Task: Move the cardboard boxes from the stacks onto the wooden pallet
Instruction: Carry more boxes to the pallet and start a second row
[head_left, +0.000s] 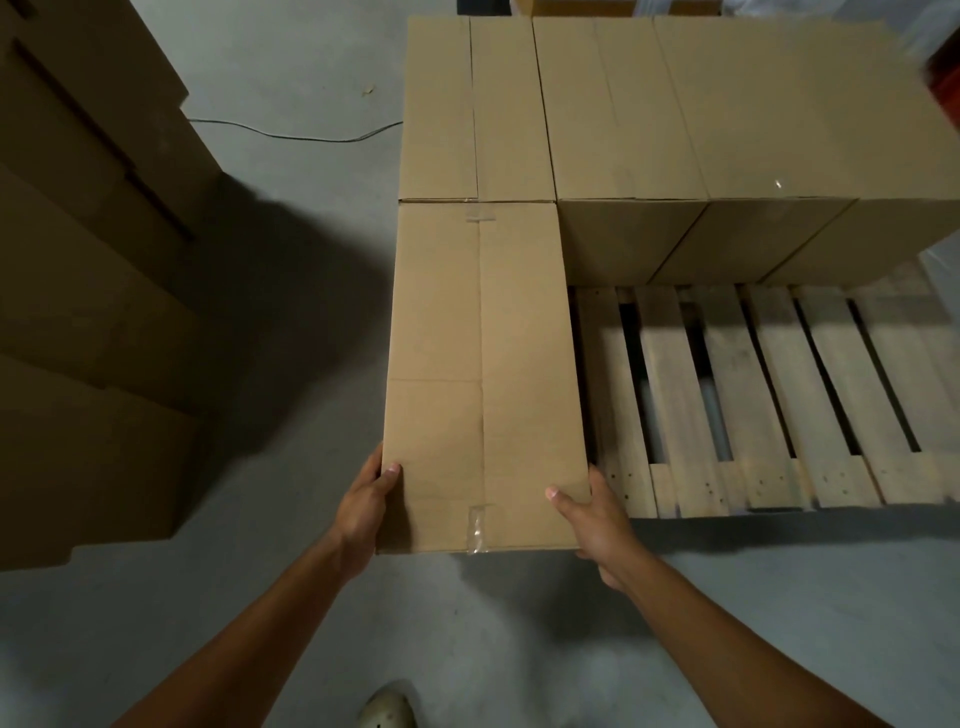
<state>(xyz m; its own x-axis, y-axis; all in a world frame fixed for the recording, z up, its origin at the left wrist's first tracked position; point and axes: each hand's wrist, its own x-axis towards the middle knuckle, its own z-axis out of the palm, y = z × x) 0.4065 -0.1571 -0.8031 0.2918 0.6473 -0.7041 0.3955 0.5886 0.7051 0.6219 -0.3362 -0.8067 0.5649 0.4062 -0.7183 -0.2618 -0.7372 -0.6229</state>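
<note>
Squarely in the middle is a long cardboard box (483, 374), its far end butting the row of boxes (675, 114) at twelve o'clock on the wooden pallet (779, 405), whose bare slats spread toward three o'clock. The left hand (366, 501) and right hand (597, 525) clasp its near corners, thumbs on top. Shadowed stacks (78, 260) stand at nine o'clock; a shoe (387, 706) shows at six.

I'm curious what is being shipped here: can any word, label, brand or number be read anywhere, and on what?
None. The nearest box shows only clear tape; the boxes on the pallet, the stacks at left and the wooden pallet bear no readable print.
</note>
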